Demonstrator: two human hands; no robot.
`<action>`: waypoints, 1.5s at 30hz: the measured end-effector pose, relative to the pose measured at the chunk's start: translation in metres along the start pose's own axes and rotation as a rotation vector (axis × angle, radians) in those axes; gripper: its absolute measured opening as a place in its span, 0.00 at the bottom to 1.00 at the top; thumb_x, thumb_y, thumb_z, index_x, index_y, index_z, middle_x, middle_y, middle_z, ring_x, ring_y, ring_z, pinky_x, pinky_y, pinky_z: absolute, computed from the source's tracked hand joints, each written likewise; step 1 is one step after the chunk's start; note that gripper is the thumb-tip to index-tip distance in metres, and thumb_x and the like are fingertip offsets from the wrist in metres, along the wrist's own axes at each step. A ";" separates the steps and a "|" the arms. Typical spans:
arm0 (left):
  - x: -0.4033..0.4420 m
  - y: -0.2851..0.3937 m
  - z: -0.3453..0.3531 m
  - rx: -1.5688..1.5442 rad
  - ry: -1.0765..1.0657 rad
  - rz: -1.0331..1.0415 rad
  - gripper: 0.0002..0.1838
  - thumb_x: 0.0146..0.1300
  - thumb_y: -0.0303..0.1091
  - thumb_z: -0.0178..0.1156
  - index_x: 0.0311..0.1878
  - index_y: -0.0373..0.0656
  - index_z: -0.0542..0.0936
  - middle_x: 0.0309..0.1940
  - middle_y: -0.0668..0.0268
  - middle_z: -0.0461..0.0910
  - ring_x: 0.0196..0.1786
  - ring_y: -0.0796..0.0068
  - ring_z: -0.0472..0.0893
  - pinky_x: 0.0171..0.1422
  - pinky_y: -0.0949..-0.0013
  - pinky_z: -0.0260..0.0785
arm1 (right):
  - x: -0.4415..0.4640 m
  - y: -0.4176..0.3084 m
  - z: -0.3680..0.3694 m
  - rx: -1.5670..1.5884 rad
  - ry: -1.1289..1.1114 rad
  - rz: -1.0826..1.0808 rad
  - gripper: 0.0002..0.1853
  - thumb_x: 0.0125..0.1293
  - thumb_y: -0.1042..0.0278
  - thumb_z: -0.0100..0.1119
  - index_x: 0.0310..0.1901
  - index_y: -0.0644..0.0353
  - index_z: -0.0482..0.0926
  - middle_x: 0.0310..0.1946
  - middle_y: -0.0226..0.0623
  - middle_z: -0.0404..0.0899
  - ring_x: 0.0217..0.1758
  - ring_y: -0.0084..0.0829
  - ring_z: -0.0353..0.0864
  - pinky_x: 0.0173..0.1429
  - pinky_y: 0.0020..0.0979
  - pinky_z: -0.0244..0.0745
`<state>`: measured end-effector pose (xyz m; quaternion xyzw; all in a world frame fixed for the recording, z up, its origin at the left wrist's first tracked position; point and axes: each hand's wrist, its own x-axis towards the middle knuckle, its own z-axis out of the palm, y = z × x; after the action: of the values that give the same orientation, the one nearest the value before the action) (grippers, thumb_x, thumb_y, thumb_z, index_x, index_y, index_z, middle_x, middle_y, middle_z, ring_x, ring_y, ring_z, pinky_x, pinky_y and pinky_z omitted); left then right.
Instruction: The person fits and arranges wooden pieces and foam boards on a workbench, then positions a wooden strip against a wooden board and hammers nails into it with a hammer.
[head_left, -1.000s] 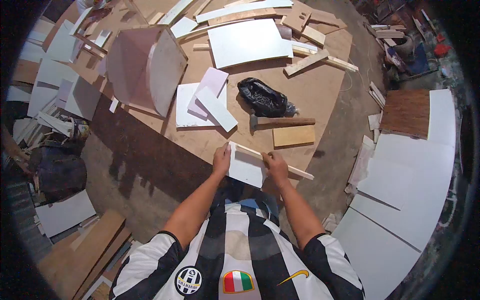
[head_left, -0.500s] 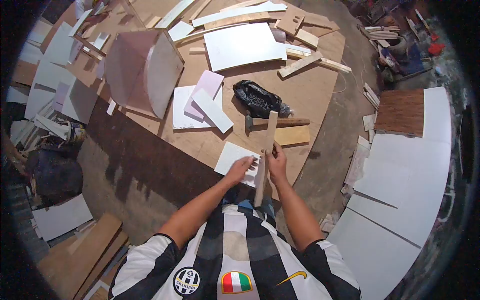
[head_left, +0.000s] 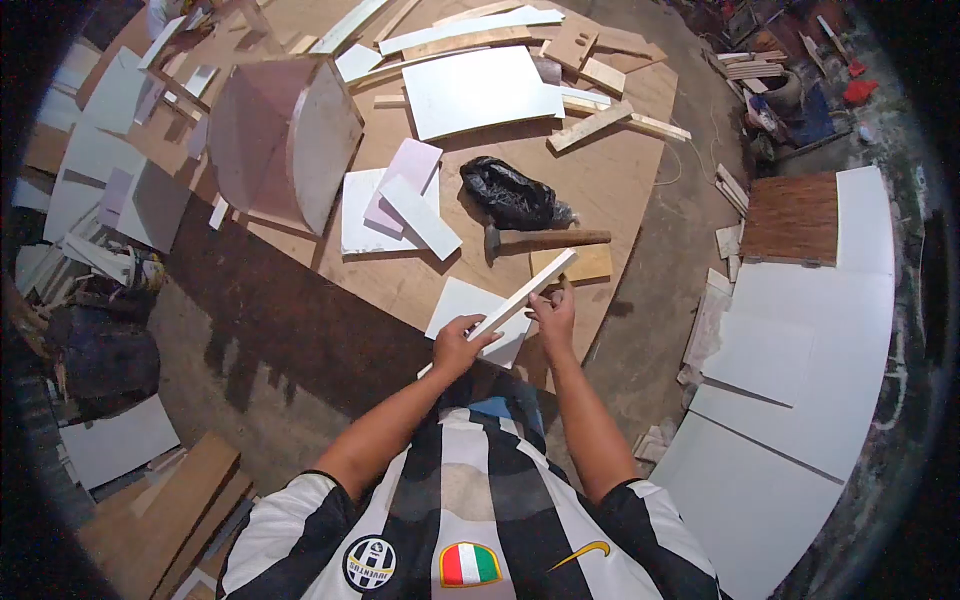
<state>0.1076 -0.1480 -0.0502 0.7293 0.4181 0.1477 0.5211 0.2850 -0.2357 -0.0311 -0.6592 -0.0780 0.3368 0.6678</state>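
Note:
A narrow wooden strip (head_left: 528,290), pale on its upper face, slants over the near edge of the worktable. My left hand (head_left: 457,347) is closed around its lower part. Farther up, my right hand (head_left: 553,315) has curled fingers against the strip's right side. Beneath the strip lies a white board piece (head_left: 462,302). Just beyond my hands, a hammer (head_left: 550,239) with a wooden handle rests beside a yellowish wood block (head_left: 590,264). A black plastic bag (head_left: 508,192) sits behind the hammer.
The wooden worktable (head_left: 390,290) carries a large white panel (head_left: 480,92), a curved corner piece (head_left: 290,145), stacked offcuts (head_left: 405,190) and several wood strips. White panels (head_left: 770,430) stand to the right. Brown boards (head_left: 180,510) lie at lower left.
The strip has turned from nearly upright to a diagonal, its top swinging right and its lower end left. My left hand has moved left and closed on it.

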 end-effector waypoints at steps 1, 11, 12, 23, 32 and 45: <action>0.000 0.006 -0.007 0.007 -0.027 -0.021 0.25 0.52 0.51 0.76 0.49 0.47 0.87 0.36 0.56 0.84 0.38 0.62 0.83 0.43 0.63 0.74 | -0.006 -0.015 0.005 -0.074 0.099 -0.018 0.41 0.61 0.70 0.70 0.73 0.61 0.57 0.60 0.46 0.73 0.54 0.37 0.79 0.53 0.37 0.80; 0.027 0.032 -0.039 0.355 -0.421 0.098 0.29 0.53 0.61 0.72 0.52 0.53 0.87 0.37 0.61 0.85 0.38 0.61 0.85 0.45 0.59 0.76 | -0.014 -0.021 -0.030 -1.418 -0.374 -0.877 0.12 0.58 0.58 0.67 0.43 0.47 0.83 0.40 0.30 0.83 0.53 0.40 0.80 0.62 0.47 0.71; 0.032 0.031 -0.043 0.355 -0.417 0.094 0.29 0.53 0.61 0.72 0.52 0.53 0.87 0.37 0.61 0.85 0.38 0.61 0.85 0.45 0.59 0.76 | -0.012 -0.020 -0.035 -1.416 -0.380 -0.879 0.12 0.58 0.58 0.67 0.43 0.47 0.83 0.40 0.30 0.83 0.53 0.40 0.80 0.62 0.47 0.71; 0.053 -0.024 -0.064 0.083 -0.200 0.141 0.23 0.48 0.42 0.79 0.45 0.38 0.87 0.34 0.56 0.85 0.33 0.66 0.84 0.41 0.65 0.75 | -0.021 0.005 -0.070 -1.106 -0.387 -0.286 0.20 0.54 0.60 0.73 0.47 0.56 0.82 0.42 0.40 0.84 0.48 0.46 0.82 0.51 0.42 0.77; 0.049 -0.030 -0.042 -0.182 -0.111 -0.050 0.20 0.53 0.39 0.78 0.44 0.35 0.86 0.29 0.68 0.81 0.31 0.80 0.79 0.36 0.72 0.73 | -0.021 0.013 -0.043 -1.191 -0.373 -0.332 0.17 0.59 0.55 0.70 0.50 0.46 0.82 0.40 0.38 0.82 0.47 0.44 0.82 0.50 0.45 0.77; 0.045 -0.045 -0.023 0.022 0.326 -0.066 0.26 0.56 0.44 0.76 0.53 0.37 0.85 0.43 0.55 0.83 0.45 0.63 0.82 0.48 0.64 0.75 | 0.004 0.059 0.003 -1.267 -0.275 -0.729 0.22 0.53 0.66 0.70 0.53 0.48 0.81 0.39 0.36 0.80 0.45 0.41 0.79 0.44 0.41 0.78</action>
<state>0.1000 -0.0941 -0.0903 0.6870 0.5224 0.2423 0.4432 0.2659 -0.2364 -0.0872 -0.8023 -0.5538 0.0638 0.2133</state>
